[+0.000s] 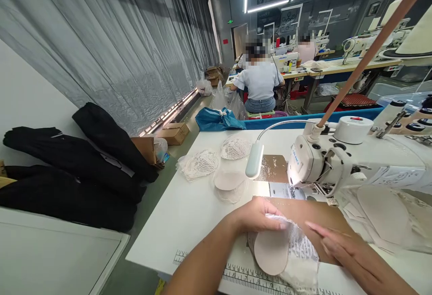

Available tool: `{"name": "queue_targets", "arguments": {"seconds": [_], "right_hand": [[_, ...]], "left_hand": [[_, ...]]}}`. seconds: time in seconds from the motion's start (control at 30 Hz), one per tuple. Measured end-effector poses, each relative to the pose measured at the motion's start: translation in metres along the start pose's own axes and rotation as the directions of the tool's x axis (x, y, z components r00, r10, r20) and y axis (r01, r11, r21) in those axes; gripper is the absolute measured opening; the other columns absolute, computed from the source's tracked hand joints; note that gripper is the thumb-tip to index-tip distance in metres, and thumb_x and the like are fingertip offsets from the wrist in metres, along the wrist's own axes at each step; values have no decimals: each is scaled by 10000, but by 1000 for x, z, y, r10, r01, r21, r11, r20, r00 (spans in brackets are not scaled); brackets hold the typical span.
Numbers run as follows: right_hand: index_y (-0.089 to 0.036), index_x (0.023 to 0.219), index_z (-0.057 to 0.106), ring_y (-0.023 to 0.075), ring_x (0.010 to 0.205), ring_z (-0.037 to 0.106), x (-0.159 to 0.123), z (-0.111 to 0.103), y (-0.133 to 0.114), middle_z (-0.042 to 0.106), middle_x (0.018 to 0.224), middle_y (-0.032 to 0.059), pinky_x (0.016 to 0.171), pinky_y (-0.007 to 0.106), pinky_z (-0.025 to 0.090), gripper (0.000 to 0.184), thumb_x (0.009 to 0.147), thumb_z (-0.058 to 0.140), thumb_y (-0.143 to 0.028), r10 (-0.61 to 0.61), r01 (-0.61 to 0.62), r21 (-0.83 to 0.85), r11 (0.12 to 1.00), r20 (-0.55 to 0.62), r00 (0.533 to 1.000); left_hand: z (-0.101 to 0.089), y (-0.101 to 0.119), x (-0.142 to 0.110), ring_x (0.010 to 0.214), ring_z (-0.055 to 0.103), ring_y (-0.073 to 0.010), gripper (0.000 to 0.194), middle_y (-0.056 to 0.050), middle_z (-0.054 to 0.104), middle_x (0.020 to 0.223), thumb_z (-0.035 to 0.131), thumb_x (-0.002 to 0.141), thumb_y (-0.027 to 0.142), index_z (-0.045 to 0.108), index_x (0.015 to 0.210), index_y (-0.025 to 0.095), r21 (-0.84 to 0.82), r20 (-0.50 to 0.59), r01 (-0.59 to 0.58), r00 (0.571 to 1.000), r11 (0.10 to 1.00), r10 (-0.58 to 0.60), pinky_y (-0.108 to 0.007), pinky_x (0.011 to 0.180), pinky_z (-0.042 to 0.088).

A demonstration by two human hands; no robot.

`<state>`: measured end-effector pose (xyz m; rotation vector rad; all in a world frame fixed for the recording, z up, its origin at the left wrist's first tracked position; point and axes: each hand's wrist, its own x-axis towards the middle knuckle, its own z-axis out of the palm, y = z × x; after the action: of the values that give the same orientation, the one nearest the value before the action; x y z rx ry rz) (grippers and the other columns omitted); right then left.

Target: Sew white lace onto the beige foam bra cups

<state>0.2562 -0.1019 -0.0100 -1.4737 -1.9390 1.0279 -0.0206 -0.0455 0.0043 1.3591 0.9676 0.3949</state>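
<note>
My left hand rests on a beige padded cup with white lace over it, fingers curled and pinching the lace at its top edge. My right hand lies just right of the lace, fingers stretched and touching its edge, on a brown board. The piece sits on the white sewing table in front of the white sewing machine. Its needle area is a little beyond my hands.
Several finished lace cups and plain pads lie at the table's far left. A gooseneck lamp hangs over them. More pads pile at the right. Black fabric rolls lie left. A seated person works ahead.
</note>
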Motion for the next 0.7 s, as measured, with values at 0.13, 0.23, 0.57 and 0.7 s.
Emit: {"name": "queue_targets", "arguments": {"seconds": [0.13, 0.23, 0.57, 0.7], "right_hand": [[-339, 1215, 683, 343, 1251, 532, 40, 2, -24, 648, 1289, 13, 1104, 530, 361, 504, 872, 479, -647, -13, 10, 16, 1000, 167, 986], [-298, 1219, 685, 337, 1220, 560, 56, -1, -23, 651, 1288, 48, 1071, 501, 410, 499, 865, 534, -616, -23, 6, 66, 998, 267, 964], [-258, 1234, 659, 278, 1154, 593, 55, 7, -28, 664, 1259, 72, 1019, 392, 445, 445, 902, 561, -537, -63, -27, 238, 971, 361, 931], [-286, 1236, 653, 261, 1131, 600, 56, 11, -24, 670, 1245, 50, 992, 374, 455, 391, 934, 532, -502, -104, -8, 279, 960, 386, 917]], "left_hand": [[1, 1, -2, 756, 590, -153, 411, -41, 690, 829, 747, 733, 490, 765, 959, 147, -68, -1, -56, 998, 996, 56, -246, 678, 447], [0, -1, 0, 765, 582, -156, 397, -40, 686, 814, 750, 734, 485, 770, 933, 142, -32, -8, -109, 994, 994, 109, -242, 670, 434], [-1, -7, 5, 789, 611, -168, 468, -54, 720, 874, 759, 722, 506, 763, 1022, 147, -86, 21, -67, 997, 994, 69, -249, 708, 456], [-1, -7, 6, 780, 614, -166, 471, -52, 723, 876, 755, 719, 516, 765, 1014, 149, -55, 35, -35, 999, 998, 37, -239, 680, 451]]}}
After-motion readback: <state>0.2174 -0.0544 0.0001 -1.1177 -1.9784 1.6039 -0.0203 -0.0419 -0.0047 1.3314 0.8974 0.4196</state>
